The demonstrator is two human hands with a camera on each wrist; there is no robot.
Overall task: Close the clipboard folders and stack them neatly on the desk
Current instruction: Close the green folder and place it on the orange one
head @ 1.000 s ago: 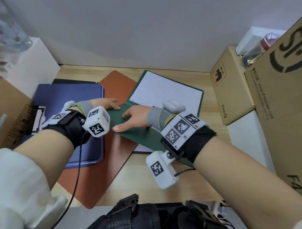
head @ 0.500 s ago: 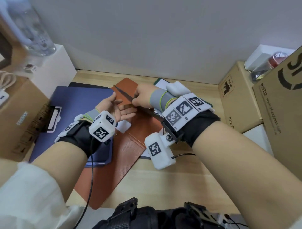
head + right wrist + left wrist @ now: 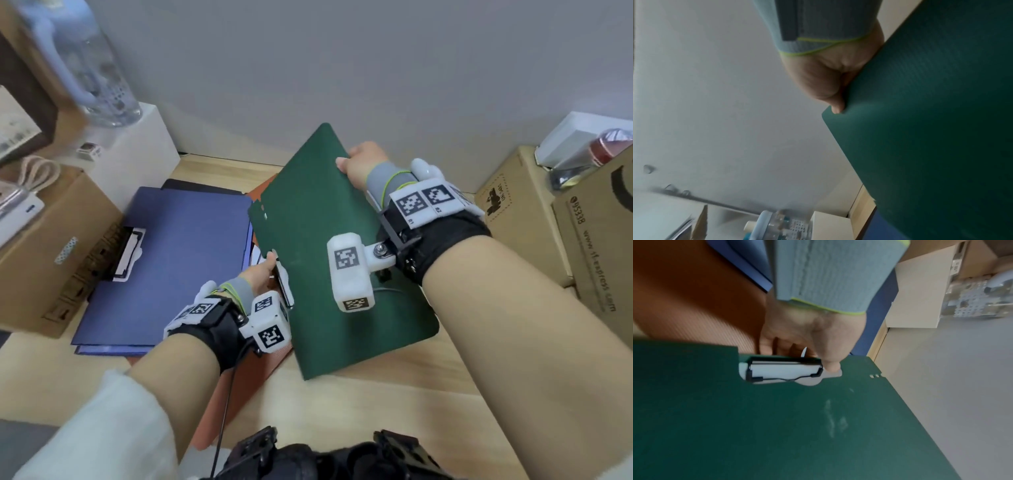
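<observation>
the dark green ribbed plastic clipboard folder, which lay open on the light wooden desk 1 second ago with its white sheet showing, is now shut and lifted off the surface, tilted with its far corner raised toward the grey wall. half a second ago its cover was only mid-swing between the hands.

the right hand now grips the folder's far long edge, thumb on top and fingers curled out of sight beneath. the left hand has come to the clip end: its thumb presses beside the white and black wire clip, the other fingers curled under the edge, pinching the board.

that closes 1 more folder, i judge. the matte blue closed clipboard folder lies flat at the left, partly over the rust-orange ribbed plastic folder, which looks spread open on the desk. the green one hangs above the orange, ready to be carried onto a stack; the orange probably needs closing first.
</observation>
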